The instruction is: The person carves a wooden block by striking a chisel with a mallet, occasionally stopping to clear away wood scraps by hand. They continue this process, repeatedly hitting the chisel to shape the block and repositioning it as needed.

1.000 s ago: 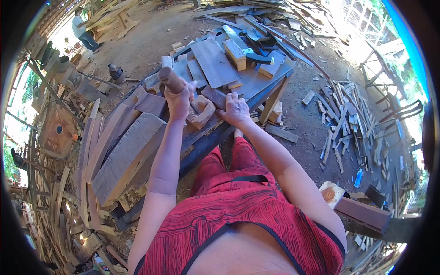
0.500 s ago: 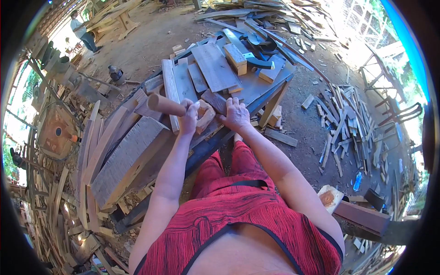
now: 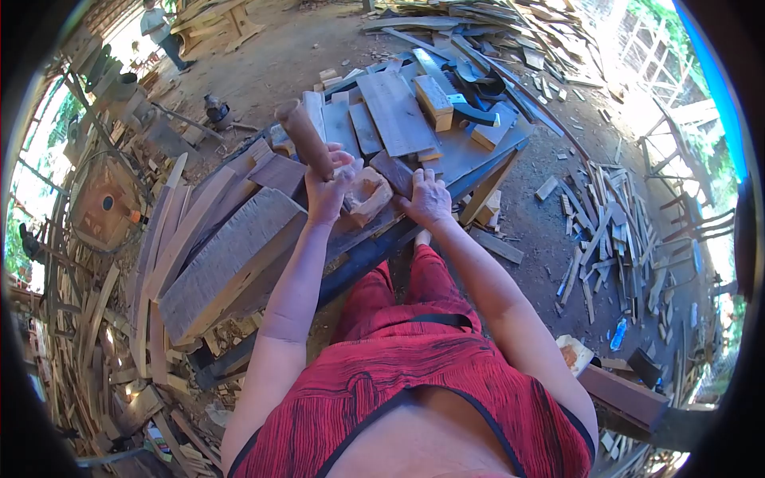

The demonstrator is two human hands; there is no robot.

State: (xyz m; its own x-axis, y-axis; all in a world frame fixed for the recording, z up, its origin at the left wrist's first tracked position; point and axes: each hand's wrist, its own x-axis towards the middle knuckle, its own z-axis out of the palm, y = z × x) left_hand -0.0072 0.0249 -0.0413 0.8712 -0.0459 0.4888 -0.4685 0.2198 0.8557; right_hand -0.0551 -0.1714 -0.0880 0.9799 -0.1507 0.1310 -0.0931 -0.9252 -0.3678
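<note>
basically, left hand (image 3: 328,191) has its grip wrapped around a thick wooden handle (image 3: 303,139) that tilts up and away, lower end hidden by the fingers. hollowed wood block (image 3: 368,213) sits just beside that hand, near edge of the surface (image 3: 472,164), with a dark block (image 3: 390,170) against or close to its far side. right hand (image 3: 429,199) is bent over the dark block's end, can't tell if that grip pinches or only presses; handsaw (image 3: 478,114) lies farther back, past a wide plank (image 3: 394,111).
</note>
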